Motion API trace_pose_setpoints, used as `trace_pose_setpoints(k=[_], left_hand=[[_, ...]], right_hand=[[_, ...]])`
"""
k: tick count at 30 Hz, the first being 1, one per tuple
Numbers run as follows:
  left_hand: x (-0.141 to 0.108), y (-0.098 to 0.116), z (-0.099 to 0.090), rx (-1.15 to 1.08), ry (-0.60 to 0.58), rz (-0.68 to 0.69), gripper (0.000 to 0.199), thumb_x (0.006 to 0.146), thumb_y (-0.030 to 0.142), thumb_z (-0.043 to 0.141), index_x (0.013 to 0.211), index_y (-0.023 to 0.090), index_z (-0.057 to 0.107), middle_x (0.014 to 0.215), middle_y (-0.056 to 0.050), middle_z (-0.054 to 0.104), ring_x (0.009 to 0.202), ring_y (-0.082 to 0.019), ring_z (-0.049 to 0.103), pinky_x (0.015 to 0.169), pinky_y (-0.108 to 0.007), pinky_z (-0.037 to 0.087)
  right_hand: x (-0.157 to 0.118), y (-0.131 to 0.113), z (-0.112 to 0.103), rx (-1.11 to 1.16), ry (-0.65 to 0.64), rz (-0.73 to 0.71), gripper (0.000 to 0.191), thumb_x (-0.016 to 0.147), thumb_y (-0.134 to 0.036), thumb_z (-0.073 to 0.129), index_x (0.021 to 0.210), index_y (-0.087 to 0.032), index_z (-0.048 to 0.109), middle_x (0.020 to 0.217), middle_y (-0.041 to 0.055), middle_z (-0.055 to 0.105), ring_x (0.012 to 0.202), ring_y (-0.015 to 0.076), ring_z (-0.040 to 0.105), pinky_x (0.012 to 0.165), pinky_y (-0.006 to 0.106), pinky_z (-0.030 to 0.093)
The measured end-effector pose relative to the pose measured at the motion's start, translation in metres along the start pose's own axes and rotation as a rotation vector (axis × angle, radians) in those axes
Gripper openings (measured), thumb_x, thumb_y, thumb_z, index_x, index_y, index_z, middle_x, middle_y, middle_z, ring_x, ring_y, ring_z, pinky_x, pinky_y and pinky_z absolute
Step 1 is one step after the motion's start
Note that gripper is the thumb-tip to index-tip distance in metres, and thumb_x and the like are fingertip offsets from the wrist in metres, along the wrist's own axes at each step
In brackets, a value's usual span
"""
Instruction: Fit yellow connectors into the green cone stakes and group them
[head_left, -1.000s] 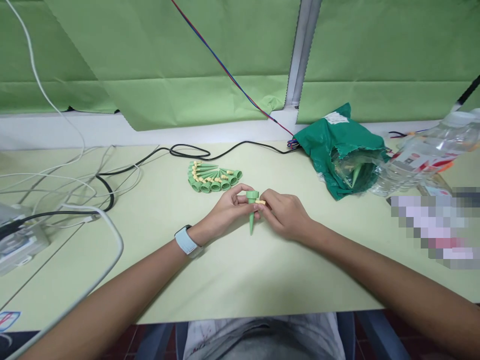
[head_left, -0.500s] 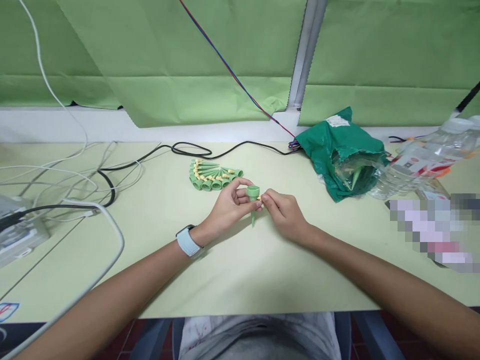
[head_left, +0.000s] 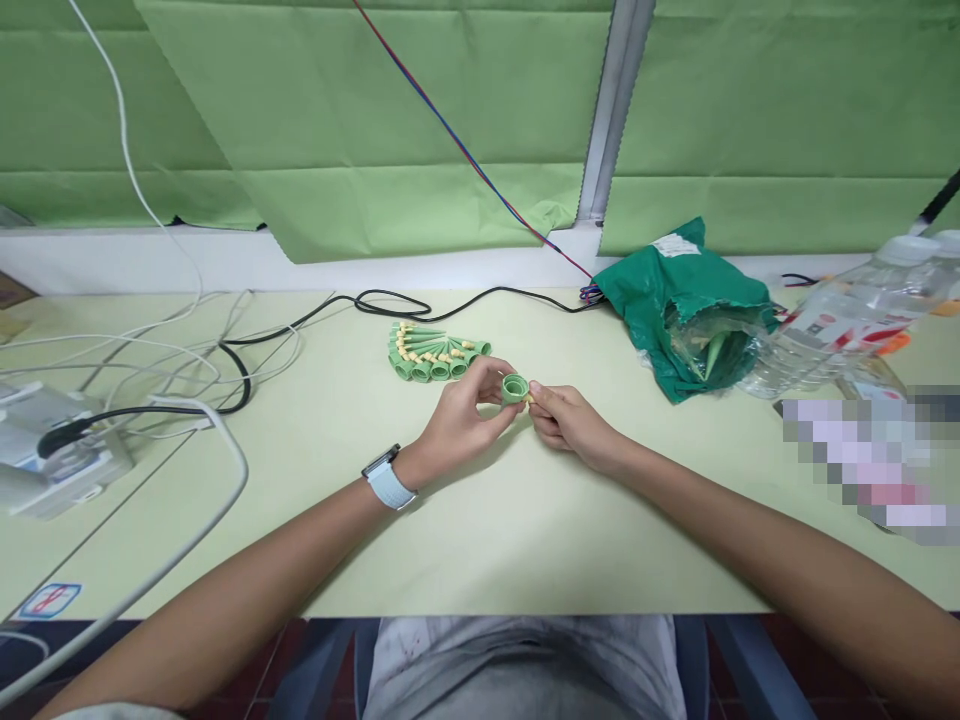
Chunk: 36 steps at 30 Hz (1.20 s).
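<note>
Near the middle of the table, my left hand (head_left: 474, 405) is closed on a green funnel-shaped piece (head_left: 514, 388), its round open end tilted up toward the camera. My right hand (head_left: 571, 425) pinches a small yellow part (head_left: 529, 397) at the right side of that piece. Beyond my left hand lies a fanned row of several similar green pieces (head_left: 422, 371) with yellow parts on them. The pointed end of the held piece is hidden.
An opened dark green bag (head_left: 675, 280) with green pieces inside lies at the back right, beside clear plastic bottles (head_left: 847, 315). White and black cables and a power strip (head_left: 75, 470) fill the left. A blurred flat object (head_left: 862, 460) is at the right.
The held green piece has tipped, so its round opening now faces the camera and its spike no longer shows. My right-hand fingers have shifted slightly. The view has moved a little.
</note>
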<state>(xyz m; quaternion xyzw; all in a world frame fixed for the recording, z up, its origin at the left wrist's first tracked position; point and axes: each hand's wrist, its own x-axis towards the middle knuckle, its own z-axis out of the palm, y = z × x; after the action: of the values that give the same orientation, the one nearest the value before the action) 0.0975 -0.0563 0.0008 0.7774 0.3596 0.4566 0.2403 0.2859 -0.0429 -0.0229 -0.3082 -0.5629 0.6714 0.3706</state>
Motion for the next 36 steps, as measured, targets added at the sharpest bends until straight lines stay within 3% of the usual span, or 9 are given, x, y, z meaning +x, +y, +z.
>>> trace_pose_setpoints(k=[5,8,13,16,19,23,28,36], left_hand=[[-0.006,-0.009,-0.006,0.238,-0.038,0.270,0.033,0.091,0.014,0.062,0.122,0.023,0.052,0.104,-0.006,0.067,0.092,-0.017,0.067,0.080,-0.031,0.055],[-0.007,-0.010,-0.008,0.258,-0.072,0.305,0.034,0.091,0.013,0.061,0.122,0.023,0.052,0.108,-0.007,0.068,0.095,-0.018,0.068,0.080,-0.031,0.055],[-0.002,-0.005,-0.004,-0.076,-0.044,-0.043,0.029,0.090,0.026,0.071,0.114,0.023,0.055,0.086,-0.001,0.063,0.078,-0.014,0.064,0.072,-0.028,0.054],[0.001,-0.005,-0.003,-0.255,-0.059,-0.243,0.038,0.086,0.035,0.076,0.115,0.023,0.055,0.083,0.002,0.059,0.067,-0.012,0.062,0.062,-0.025,0.050],[0.002,-0.008,-0.004,-0.346,-0.047,-0.363,0.042,0.081,0.038,0.081,0.111,0.022,0.057,0.086,0.002,0.058,0.069,-0.013,0.066,0.062,-0.024,0.048],[0.003,-0.013,-0.005,-0.430,-0.060,-0.414,0.048,0.075,0.038,0.085,0.113,0.020,0.063,0.079,0.003,0.060,0.073,-0.015,0.067,0.067,-0.026,0.051],[0.005,-0.014,-0.005,-0.552,-0.113,-0.443,0.040,0.075,0.036,0.086,0.105,0.016,0.070,0.088,-0.005,0.072,0.085,-0.019,0.071,0.082,-0.034,0.057],[0.005,-0.006,-0.004,-0.659,-0.141,-0.508,0.031,0.075,0.034,0.086,0.094,0.015,0.071,0.083,-0.007,0.074,0.080,-0.020,0.072,0.077,-0.035,0.058]], right_hand=[[-0.003,-0.008,-0.003,0.090,-0.098,0.086,0.058,0.092,-0.065,0.058,0.064,-0.024,0.029,0.050,-0.0111,0.021,0.041,0.0054,0.014,0.041,0.024,0.009],[-0.004,-0.008,-0.003,0.074,-0.090,0.110,0.055,0.094,-0.062,0.057,0.064,-0.023,0.033,0.049,-0.0111,0.022,0.039,0.0052,0.016,0.040,0.023,0.011],[-0.006,-0.004,-0.002,-0.171,0.062,-0.073,0.045,0.101,-0.056,0.049,0.075,-0.019,0.054,0.053,-0.0067,0.044,0.039,0.0075,0.040,0.042,0.022,0.030],[-0.008,-0.005,-0.002,-0.244,0.139,-0.210,0.028,0.095,-0.048,0.064,0.092,-0.020,0.059,0.072,-0.0049,0.056,0.047,0.0078,0.053,0.046,0.022,0.041],[-0.008,-0.006,-0.001,-0.209,0.180,-0.246,0.027,0.088,-0.044,0.073,0.096,-0.021,0.061,0.079,-0.0034,0.060,0.052,0.0100,0.060,0.049,0.024,0.049],[-0.006,-0.005,0.000,-0.180,0.195,-0.257,0.030,0.085,-0.045,0.076,0.091,-0.018,0.064,0.073,0.0001,0.065,0.060,0.0151,0.066,0.055,0.029,0.058],[-0.005,-0.002,-0.003,-0.207,0.229,-0.263,0.029,0.083,-0.043,0.079,0.089,-0.018,0.066,0.070,0.0009,0.066,0.060,0.0173,0.069,0.057,0.032,0.061],[-0.012,-0.011,-0.005,-0.353,0.202,-0.354,0.021,0.086,-0.037,0.076,0.086,-0.018,0.069,0.071,0.0022,0.068,0.060,0.0174,0.068,0.056,0.029,0.057]])
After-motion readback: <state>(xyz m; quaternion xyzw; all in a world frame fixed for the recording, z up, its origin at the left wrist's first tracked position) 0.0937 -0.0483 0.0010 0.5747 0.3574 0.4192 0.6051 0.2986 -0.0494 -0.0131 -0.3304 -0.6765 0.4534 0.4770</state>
